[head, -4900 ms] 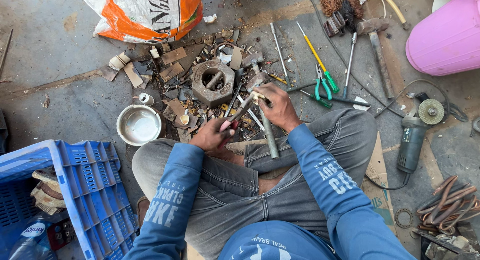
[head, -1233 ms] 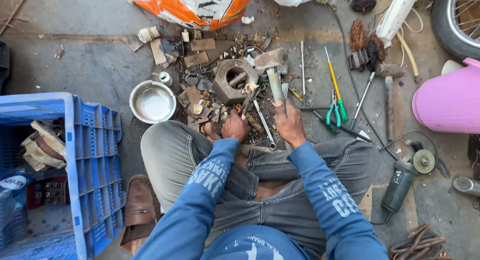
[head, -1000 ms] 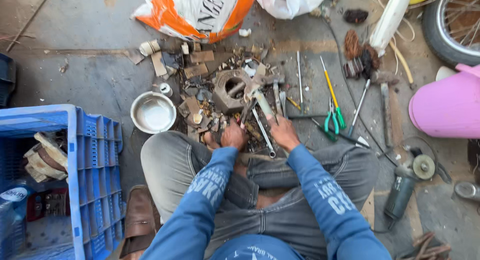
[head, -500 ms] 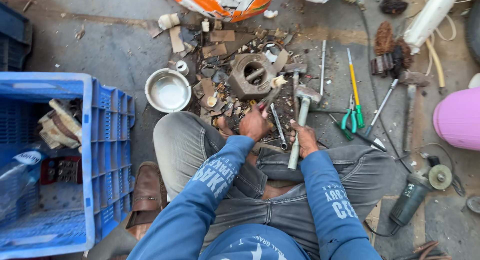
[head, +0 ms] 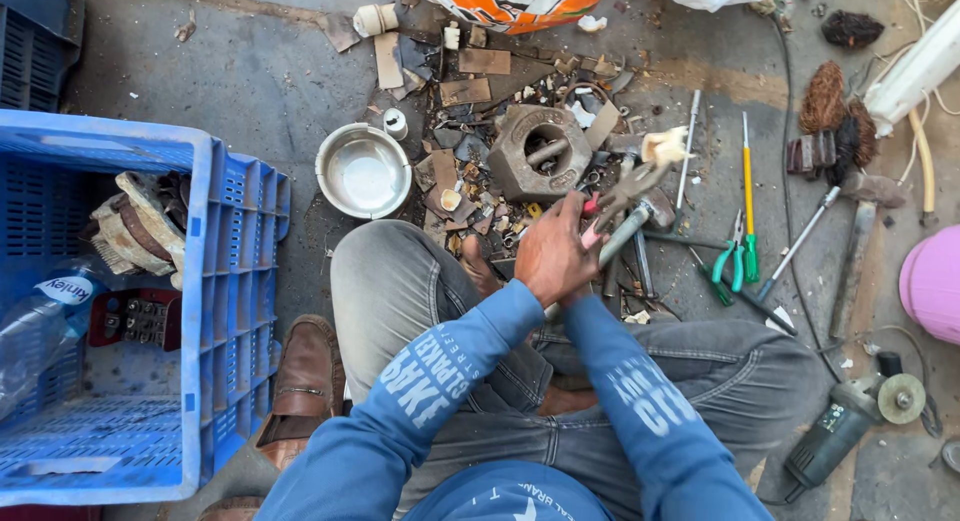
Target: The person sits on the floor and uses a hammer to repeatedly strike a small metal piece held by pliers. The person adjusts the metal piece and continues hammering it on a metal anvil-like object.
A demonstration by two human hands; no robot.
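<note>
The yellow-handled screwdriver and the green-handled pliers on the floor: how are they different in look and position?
The yellow-handled screwdriver is one thin straight rod, lying nearly upright in the picture. The green-handled pliers are shorter and wider, with two handles spread apart, lying just below the screwdriver's handle. Both lie untouched on the concrete floor, right of the hands.

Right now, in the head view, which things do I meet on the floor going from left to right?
Blue crate → metal bowl → hexagonal metal block → yellow screwdriver → green pliers → angle grinder → pink bucket.
</note>
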